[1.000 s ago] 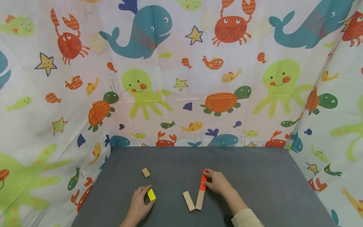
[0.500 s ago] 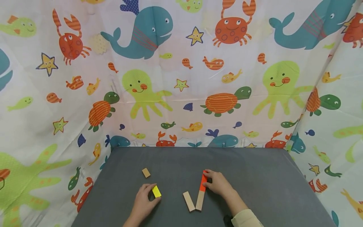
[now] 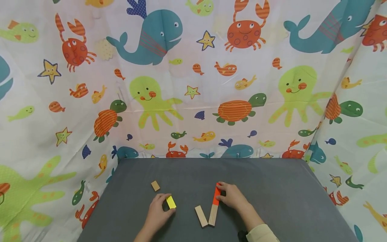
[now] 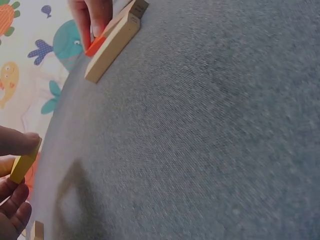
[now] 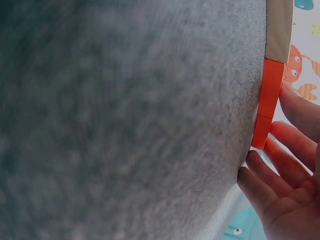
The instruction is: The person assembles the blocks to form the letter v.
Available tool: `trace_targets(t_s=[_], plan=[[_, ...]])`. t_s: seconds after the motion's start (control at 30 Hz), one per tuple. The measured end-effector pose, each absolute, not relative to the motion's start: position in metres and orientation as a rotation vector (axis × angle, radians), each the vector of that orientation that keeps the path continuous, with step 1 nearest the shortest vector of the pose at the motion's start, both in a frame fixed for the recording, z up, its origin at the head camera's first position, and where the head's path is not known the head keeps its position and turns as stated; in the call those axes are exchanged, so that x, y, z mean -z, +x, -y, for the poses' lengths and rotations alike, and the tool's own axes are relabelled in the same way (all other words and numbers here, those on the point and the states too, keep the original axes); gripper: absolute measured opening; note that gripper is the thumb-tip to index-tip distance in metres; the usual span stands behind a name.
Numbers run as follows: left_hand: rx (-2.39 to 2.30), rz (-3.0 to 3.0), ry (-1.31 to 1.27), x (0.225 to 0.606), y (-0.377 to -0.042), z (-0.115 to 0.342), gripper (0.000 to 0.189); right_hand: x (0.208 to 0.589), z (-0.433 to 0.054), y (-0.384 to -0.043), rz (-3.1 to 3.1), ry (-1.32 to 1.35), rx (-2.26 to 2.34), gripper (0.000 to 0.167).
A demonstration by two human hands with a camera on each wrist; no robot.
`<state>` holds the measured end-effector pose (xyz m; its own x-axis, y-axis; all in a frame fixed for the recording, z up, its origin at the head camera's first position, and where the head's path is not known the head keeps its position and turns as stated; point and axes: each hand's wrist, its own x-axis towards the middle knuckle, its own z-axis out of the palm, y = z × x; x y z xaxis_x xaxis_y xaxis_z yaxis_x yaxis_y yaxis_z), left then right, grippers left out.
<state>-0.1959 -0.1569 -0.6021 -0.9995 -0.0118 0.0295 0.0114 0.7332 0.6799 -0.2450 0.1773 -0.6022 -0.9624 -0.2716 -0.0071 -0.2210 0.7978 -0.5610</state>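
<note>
Rightward went the yellow block [image 3: 171, 202], pinched in the left grip [image 3: 158, 211]; the right grip [image 3: 232, 196] pinched orange blocks [image 5: 270, 89].

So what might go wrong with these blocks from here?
The yellow block, pinched by the left hand, appears raised above the table, so it might slip and drop.
The right hand, touching the orange blocks, could nudge them out of line with the wooden block they adjoin.
</note>
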Motion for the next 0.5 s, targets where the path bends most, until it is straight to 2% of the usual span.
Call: trace_targets(t_s=[0.5], plan=[[1.212,2.850,-0.048,0.595,-0.207,0.142,0.058,0.600,-0.176,-0.244,-2.889,-0.389,0.876,0.055]])
